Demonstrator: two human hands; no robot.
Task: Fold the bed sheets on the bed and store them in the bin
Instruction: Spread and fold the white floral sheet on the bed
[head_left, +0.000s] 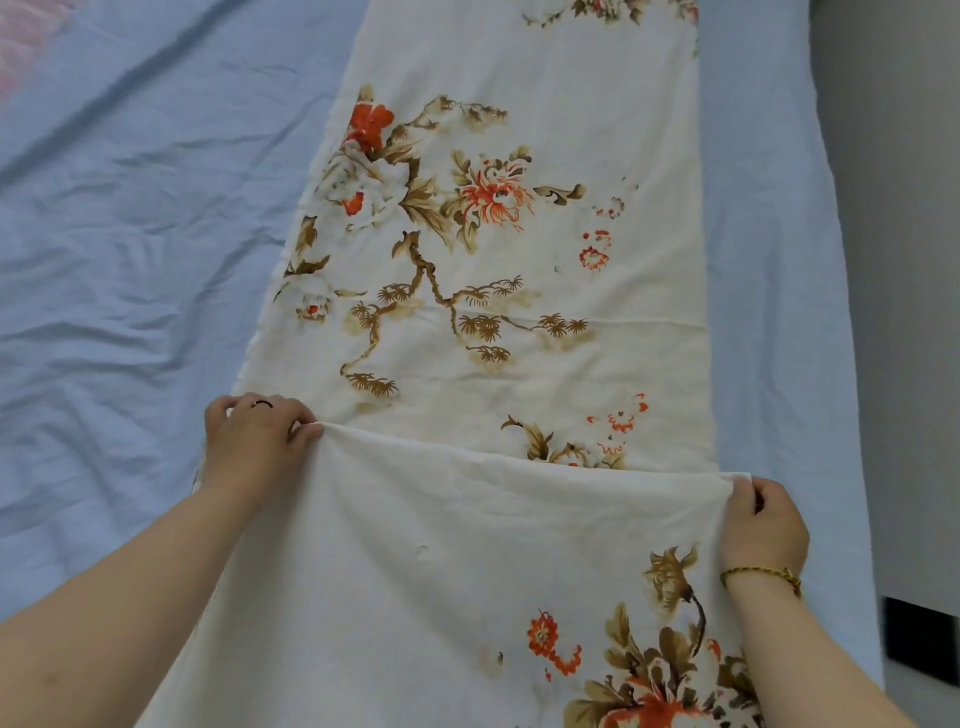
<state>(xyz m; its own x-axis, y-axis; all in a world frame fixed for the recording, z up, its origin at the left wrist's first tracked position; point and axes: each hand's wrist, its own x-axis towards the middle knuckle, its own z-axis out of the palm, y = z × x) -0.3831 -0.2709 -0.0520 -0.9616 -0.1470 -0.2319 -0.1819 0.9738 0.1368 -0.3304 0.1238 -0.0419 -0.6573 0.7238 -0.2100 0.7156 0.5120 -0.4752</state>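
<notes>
Folding a flowered sheet on a bed, seen from above the hands. The left hand (257, 436) has its fingers curled and pinches the near left corner of the sheet (519, 260), with thumb and fingertips closed on the cloth. A thin dark ring (263, 404) sits on one finger. The right hand (763, 519) grips the near right corner in the same way, fingers bent around the hem; a braided gold bracelet (761, 574) circles its wrist. Between the two hands the raised edge runs taut, and this near part lies over the rest of the sheet.

The sheet lies in a long narrow strip lengthwise on the bed, on a pale blue cover (130, 234). Its far end and near end are both cut off by the picture's edges. How many layers the strip has cannot be made out. The palms are hidden, as only the backs of the hands show.

The sheet is cream woven cloth, soft and lightly creased, printed with orange blossoms, brown leaves and pine sprigs. The blue cover is thin and heavily wrinkled. A grey surface (904, 260) runs along the right side, with a dark blurred object (922, 644) low on it.
</notes>
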